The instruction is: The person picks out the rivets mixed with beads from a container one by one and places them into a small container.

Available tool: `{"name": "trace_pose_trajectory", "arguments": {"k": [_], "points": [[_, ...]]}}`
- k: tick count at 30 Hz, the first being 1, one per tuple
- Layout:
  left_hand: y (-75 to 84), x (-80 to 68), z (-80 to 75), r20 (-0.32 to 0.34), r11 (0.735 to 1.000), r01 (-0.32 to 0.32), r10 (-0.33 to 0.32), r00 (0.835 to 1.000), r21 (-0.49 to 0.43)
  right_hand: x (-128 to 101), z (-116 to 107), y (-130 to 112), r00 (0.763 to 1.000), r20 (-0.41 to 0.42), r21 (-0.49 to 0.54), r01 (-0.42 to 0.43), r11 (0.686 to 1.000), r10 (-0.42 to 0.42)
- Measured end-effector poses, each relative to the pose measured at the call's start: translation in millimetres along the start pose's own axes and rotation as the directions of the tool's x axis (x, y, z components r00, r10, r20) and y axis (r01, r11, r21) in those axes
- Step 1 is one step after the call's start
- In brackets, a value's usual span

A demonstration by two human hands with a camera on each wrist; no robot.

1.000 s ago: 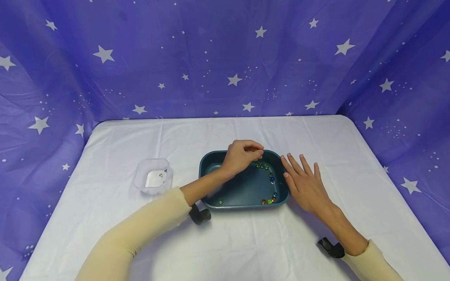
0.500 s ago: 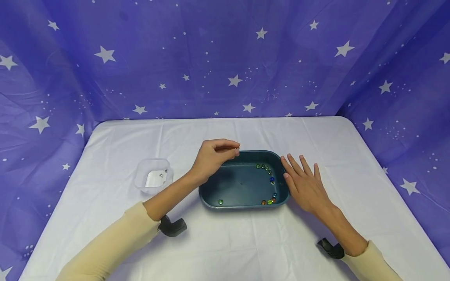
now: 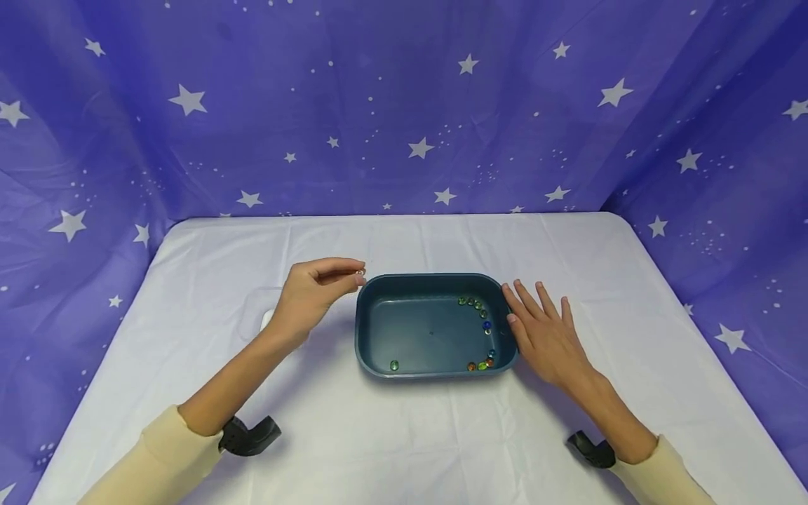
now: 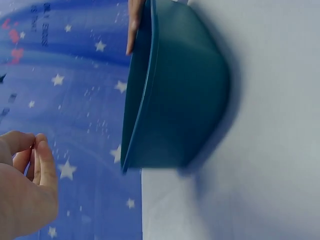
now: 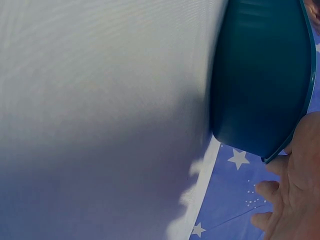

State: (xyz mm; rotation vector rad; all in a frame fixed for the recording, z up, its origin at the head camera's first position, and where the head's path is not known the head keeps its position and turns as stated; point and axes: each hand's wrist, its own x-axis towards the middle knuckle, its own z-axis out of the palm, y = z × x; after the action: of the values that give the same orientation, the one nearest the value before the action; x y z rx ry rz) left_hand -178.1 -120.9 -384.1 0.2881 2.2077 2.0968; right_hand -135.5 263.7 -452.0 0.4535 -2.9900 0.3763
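Observation:
A dark teal tray (image 3: 431, 374) sits mid-table, with several coloured marbles (image 3: 487, 325) along its right wall and a green one (image 3: 394, 365) at the front left. My left hand (image 3: 355, 276) hovers just left of the tray's back-left corner and pinches a small clear marble (image 3: 360, 273) between thumb and fingers. It covers most of a clear plastic container (image 3: 252, 314). My right hand (image 3: 538, 330) lies flat on the cloth, its fingers against the tray's right rim. The left wrist view shows the tray's outer wall (image 4: 175, 100) and my curled fingers (image 4: 37, 162).
A white cloth covers the table (image 3: 404, 435). Purple star-printed drapes (image 3: 404, 105) close off the back and both sides. Black wrist camera mounts (image 3: 249, 435) show at each cuff. The right wrist view shows the tray's side (image 5: 260, 75) and my right hand (image 5: 297, 190).
My left hand has lifted out of the tray and moved left past its rim, pinching a marble, and now partly covers the clear container. The right hand has stayed put.

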Motion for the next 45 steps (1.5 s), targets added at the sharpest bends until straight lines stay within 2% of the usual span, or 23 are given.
{"name": "trace_pose_trajectory", "arguments": {"k": [4, 11, 20, 29, 34, 45], "points": [[0.2, -7.8, -23.5, -0.076, 0.999, 0.022, -0.02, 0.997, 0.025, -0.7, 0.7, 0.5, 1.0, 0.0, -0.003, -0.001, 1.0, 0.001], [-1.9, -27.5, -64.7, -0.156, 0.991, 0.063, -0.045, 0.987, 0.116, 0.0, 0.4, -0.2, 1.0, 0.0, -0.002, 0.003, 1.0, -0.003], [-18.1, -50.7, -100.3, -0.203, 0.992, 0.116, -0.103, 0.974, 0.054, -0.3, 0.2, 0.1, 1.0, -0.012, -0.001, 0.009, 1.0, -0.009], [-29.0, -57.4, -111.7, -0.217, 0.984, 0.155, -0.133, 0.967, 0.086, 0.2, 1.5, -0.1, 1.0, -0.021, 0.001, 0.009, 1.0, -0.009], [-32.2, -58.7, -114.1, -0.223, 0.983, 0.168, -0.149, 0.963, 0.068, 0.5, 1.0, -0.5, 1.0, -0.01, 0.006, 0.002, 1.0, -0.002], [-33.3, -61.6, -115.8, -0.218, 0.99, 0.132, -0.121, 0.968, 0.039, 0.1, 1.4, -0.1, 1.0, -0.015, 0.001, 0.004, 1.0, -0.004]]}}
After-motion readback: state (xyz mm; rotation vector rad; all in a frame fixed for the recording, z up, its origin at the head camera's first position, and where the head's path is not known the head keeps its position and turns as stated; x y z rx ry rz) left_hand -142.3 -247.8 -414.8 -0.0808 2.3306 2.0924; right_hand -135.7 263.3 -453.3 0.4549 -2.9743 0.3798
